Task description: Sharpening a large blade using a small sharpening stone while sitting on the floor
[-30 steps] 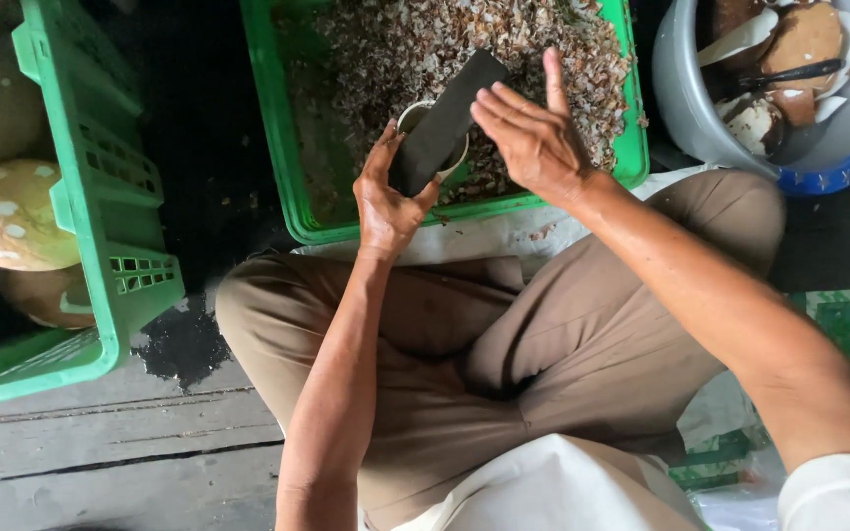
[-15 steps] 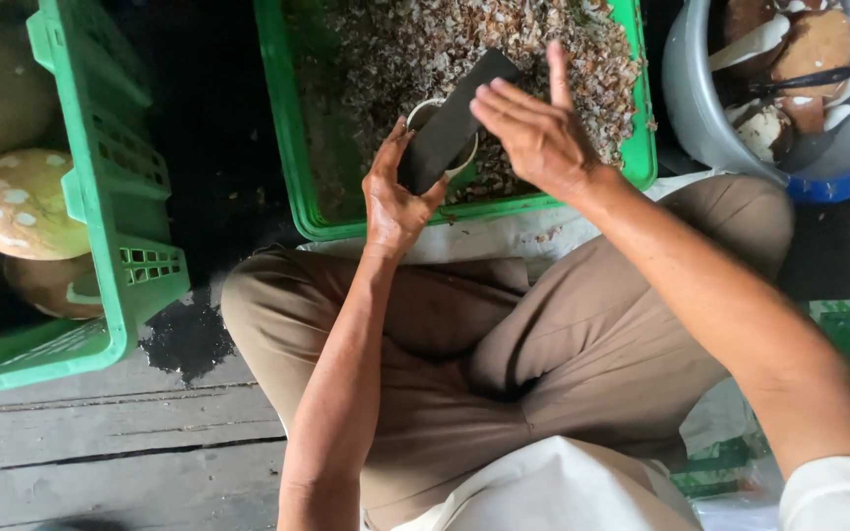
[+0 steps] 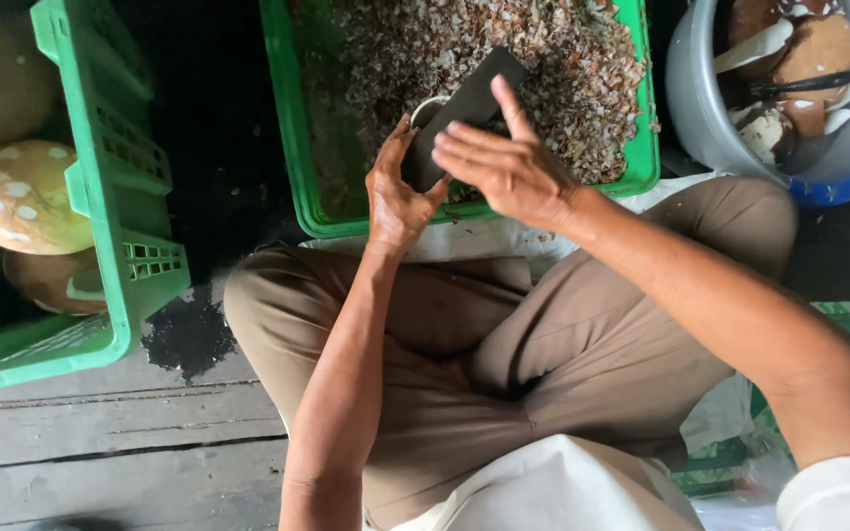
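Your right hand [image 3: 504, 167] grips a broad dark blade [image 3: 464, 113], its long axis slanting from lower left up to upper right, tip over the green crate of shavings [image 3: 292, 147]. Your left hand [image 3: 395, 192] clasps a pale round piece [image 3: 427, 106] under the blade. Since half a second ago, both hands sit slightly lower and the right index finger has tilted more.

- The floor [image 3: 100, 452] is grey wooden planks running across, bare at the lower left.
- A green crate [image 3: 120, 246] with brown rounds in it stands at the left edge.
- A second green crate [image 3: 292, 147] full of brown shavings stands at the top middle.
- A grey tub [image 3: 700, 118] sits in the top right corner.
- A dark patch of crumbs [image 3: 189, 334] lies between the crates.
- A seated person's bent legs [image 3: 504, 334] rest on the planks.
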